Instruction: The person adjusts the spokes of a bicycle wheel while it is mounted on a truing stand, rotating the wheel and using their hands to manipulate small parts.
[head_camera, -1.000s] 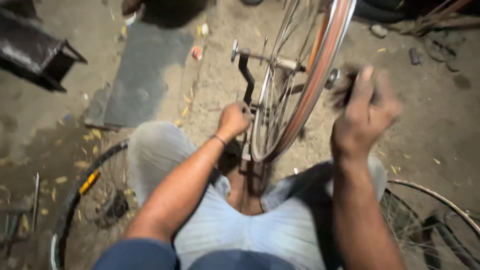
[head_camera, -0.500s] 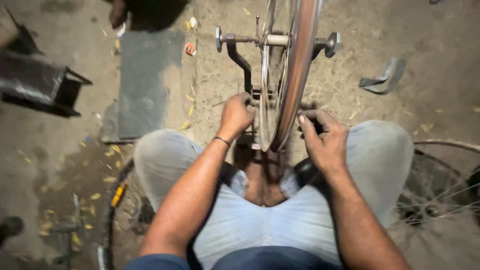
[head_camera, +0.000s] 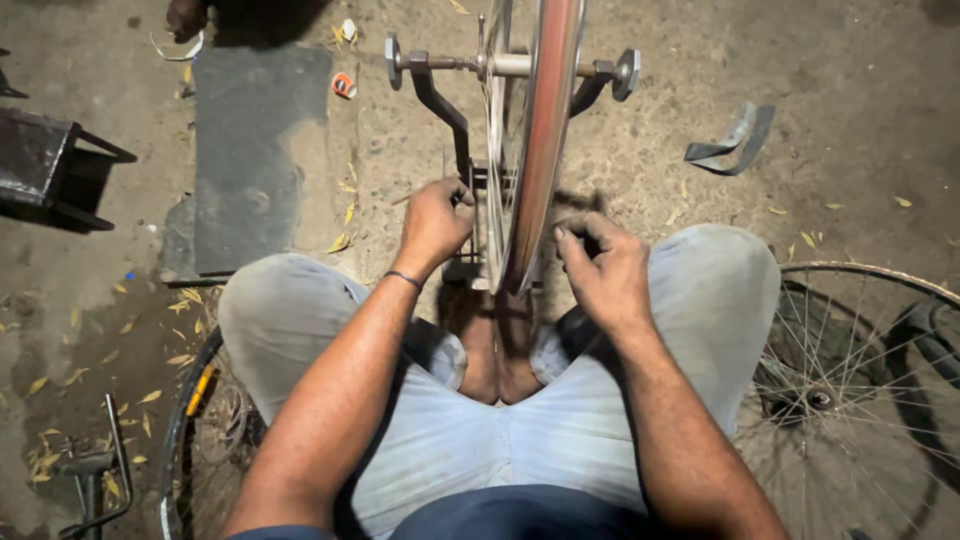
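Note:
A spoked bicycle wheel (head_camera: 540, 130) stands upright in a dark metal truing stand (head_camera: 440, 100), seen edge-on between my knees. My left hand (head_camera: 432, 222) is closed around the left side of the stand's base, next to the rim. On the other side my right hand (head_camera: 600, 265) curls its fingers beside the lower rim; whether it grips a spoke or a small tool is hidden. I squat on dusty ground in pale trousers (head_camera: 500, 430).
A second bare wheel (head_camera: 860, 400) lies on the ground at right, a tyre with a rim (head_camera: 195, 420) at lower left. A dark mat (head_camera: 255, 150), a metal box (head_camera: 40, 170), a bent rubber strip (head_camera: 735, 140) and another person's foot (head_camera: 188, 15) lie beyond.
My right hand came down from the raised position at the upper rim to the lower rim near the stand. The left hand stayed at the stand's base. The view shifted.

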